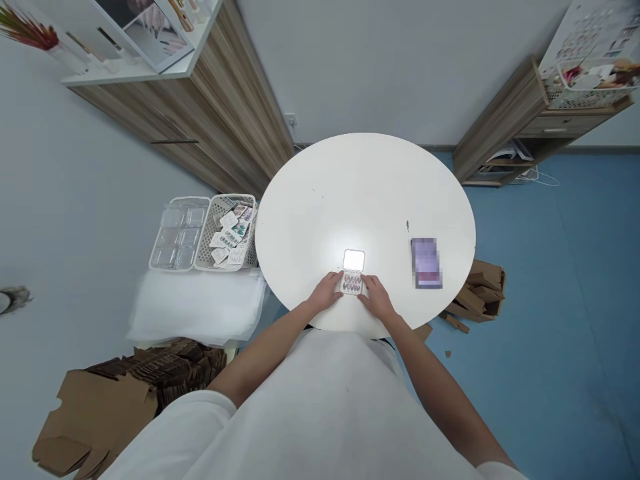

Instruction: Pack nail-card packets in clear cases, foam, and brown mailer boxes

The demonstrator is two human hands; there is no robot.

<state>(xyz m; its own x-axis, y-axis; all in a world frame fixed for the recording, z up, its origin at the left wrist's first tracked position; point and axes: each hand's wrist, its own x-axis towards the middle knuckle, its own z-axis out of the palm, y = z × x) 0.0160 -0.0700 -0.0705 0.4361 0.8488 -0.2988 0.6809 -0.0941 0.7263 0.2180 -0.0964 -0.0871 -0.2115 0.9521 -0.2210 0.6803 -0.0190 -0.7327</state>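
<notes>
A small clear case of press-on nails lies on the white oval table near its front edge. Its lid is folded back away from me and reflects the light brightly. Several pinkish nails show in rows inside. My left hand grips the case's left side, thumb near the front corner and fingertips by the hinge. On the opposite side, my right hand holds the case in the same way, thumb and fingers around its edge.
On the table, a purple blurred rectangular item lies to the right. Left of the table are a white basket of printed cards, a clear divided tray and white sheets. Cardboard is stacked lower left; a carton stands right.
</notes>
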